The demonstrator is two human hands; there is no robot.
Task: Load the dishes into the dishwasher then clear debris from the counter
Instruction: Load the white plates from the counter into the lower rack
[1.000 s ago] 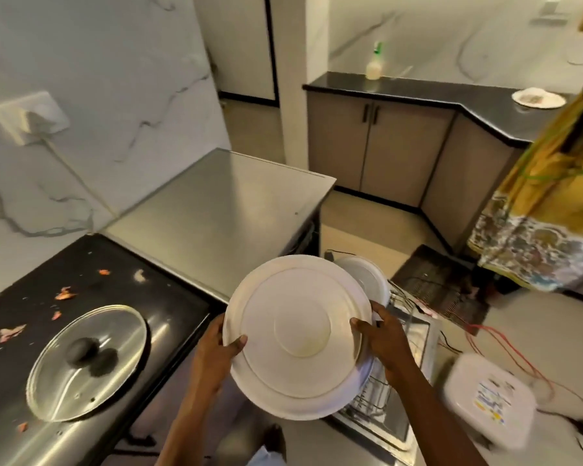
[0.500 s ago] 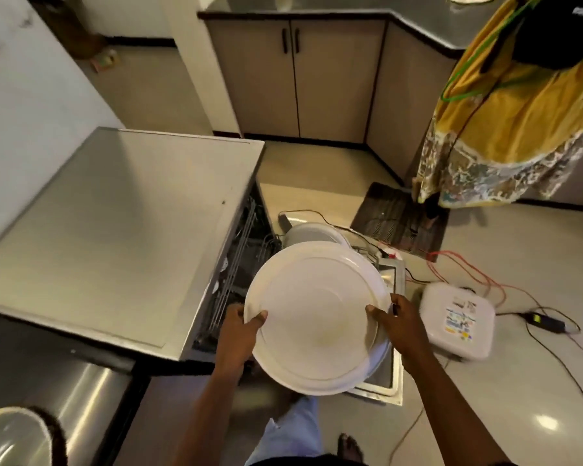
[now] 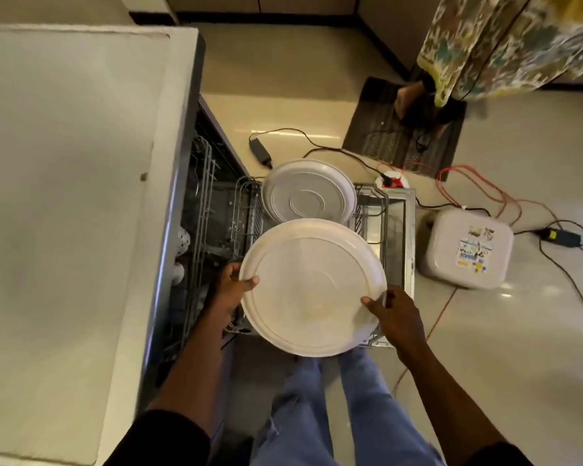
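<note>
White plate [image 3: 312,287] looks stiff, slick and breakable. Left hand [image 3: 231,287] and right hand [image 3: 396,312] pinch its opposite rims, thumbs on top; the rims seem the safest hold.

Big plate [image 3: 312,287] hangs over the near end of the pulled-out rack [image 3: 379,210], left hand [image 3: 231,287] at its left edge, right hand [image 3: 398,314] at its right. Behind it, a second plate [image 3: 308,191] stands in the rack's far end. Dishwasher top [image 3: 64,163] lies left. A box [image 3: 465,250] sits on the floor right of the rack, a mat [image 3: 377,136] beyond.
</note>
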